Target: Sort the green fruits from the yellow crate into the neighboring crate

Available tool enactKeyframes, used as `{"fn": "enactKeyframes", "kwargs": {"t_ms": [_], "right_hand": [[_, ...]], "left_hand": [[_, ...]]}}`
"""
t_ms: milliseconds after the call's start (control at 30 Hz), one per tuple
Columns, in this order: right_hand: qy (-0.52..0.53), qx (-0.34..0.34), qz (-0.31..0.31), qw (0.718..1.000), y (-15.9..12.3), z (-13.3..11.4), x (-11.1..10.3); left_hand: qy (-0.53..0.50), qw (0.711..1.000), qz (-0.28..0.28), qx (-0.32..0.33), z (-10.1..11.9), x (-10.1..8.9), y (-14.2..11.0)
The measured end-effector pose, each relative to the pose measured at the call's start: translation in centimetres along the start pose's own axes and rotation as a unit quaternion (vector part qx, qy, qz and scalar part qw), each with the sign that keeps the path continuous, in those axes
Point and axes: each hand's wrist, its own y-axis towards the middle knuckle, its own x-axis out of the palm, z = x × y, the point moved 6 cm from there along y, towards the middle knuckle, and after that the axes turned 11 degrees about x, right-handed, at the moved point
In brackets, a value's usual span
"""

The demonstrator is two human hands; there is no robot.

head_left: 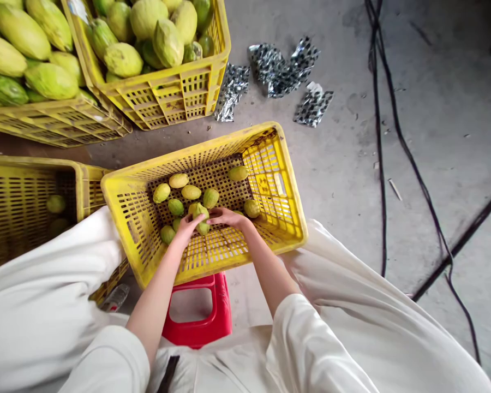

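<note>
The left grip cradles a green fruit while the right grip brings its fingertips to it, though whether the right actually holds cannot be told. They meet inside a yellow crate between white-clad knees, where a loose fingertip hold could let the rounded fruit slip and bruise against loose fruits nearby.

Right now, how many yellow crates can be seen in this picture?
4: the center crate, the middle-left crate, the top-left corner crate, and the neighboring crate to its right. Others may be hidden underneath.
</note>
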Motion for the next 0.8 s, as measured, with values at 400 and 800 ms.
{"fn": "enactKeyframes", "kwargs": {"t_ms": [400,800], "right_hand": [[-0.359,0.225,0.113,0.899,2.1,0.9,9.3],[-0.396,0.040,0.141,0.906,-7.0,-9.3,0.4]], "left_hand": [[-0.159,0.974,0.156,-0.027,7.5,-9.3,-5.2],[-0.262,0.965,0.003,0.008,16.4,-7.1,-17.1]]}}
